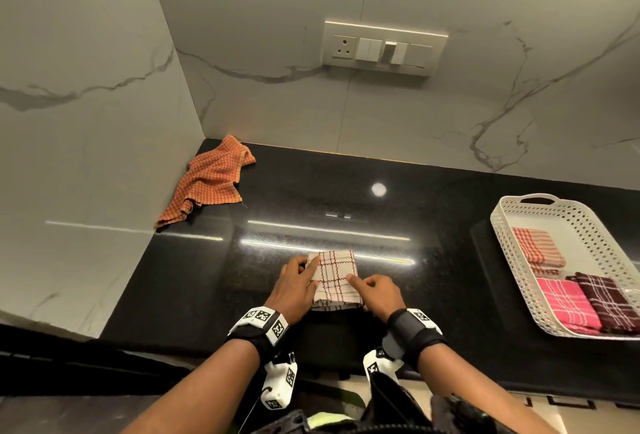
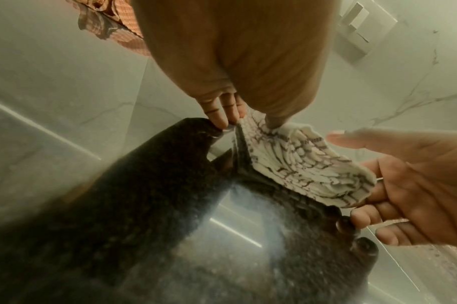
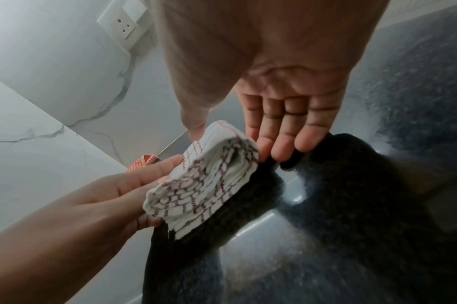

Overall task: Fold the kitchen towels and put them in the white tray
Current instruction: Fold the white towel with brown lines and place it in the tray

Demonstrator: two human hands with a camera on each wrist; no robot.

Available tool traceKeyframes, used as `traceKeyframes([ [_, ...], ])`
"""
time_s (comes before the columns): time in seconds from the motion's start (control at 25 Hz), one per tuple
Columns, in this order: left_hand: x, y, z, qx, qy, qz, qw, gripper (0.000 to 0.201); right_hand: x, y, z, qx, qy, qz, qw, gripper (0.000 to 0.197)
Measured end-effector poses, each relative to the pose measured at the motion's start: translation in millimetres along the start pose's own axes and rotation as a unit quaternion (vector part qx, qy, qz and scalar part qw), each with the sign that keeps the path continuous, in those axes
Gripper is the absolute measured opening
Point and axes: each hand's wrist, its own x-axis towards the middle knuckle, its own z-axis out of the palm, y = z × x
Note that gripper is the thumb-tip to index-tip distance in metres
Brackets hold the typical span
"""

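Observation:
A cream towel with brown check lines lies folded into a small rectangle on the black counter, near its front edge. My left hand holds the towel's left side, thumb on top and fingertips at the edge against the counter. My right hand holds the right side the same way, thumb above and fingers at the edge. The white tray stands at the right and holds a striped red towel, a pink one and a maroon one, all folded.
An orange checked towel lies crumpled in the far left corner where the marble walls meet. A switch panel is on the back wall. Bare counter runs between the cream towel and the tray.

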Motion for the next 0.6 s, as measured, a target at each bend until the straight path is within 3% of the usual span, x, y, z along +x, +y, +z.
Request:
traceKeyframes([
  [0.08,0,0,-4,0.012,-0.020,0.008,1.000,0.062,-3,-1,8,0.000,-0.040,0.009,0.999,0.049],
  [0.2,0,0,-11,-0.002,-0.053,0.015,0.998,0.063,-3,-4,18,0.030,-0.102,-0.004,0.994,0.029],
  [0.32,6,-1,-24,-0.114,-0.029,0.000,0.993,0.059,-3,-15,12,0.120,-0.112,-0.040,0.986,0.022],
  [0.44,22,9,-45,-0.232,0.042,-0.025,0.972,0.077,-11,-42,-13,0.260,-0.110,-0.088,0.955,0.021],
  [0.6,47,51,-69,-0.382,0.029,-0.017,0.923,0.076,-7,-65,-48,0.325,-0.090,-0.123,0.933,0.027],
])
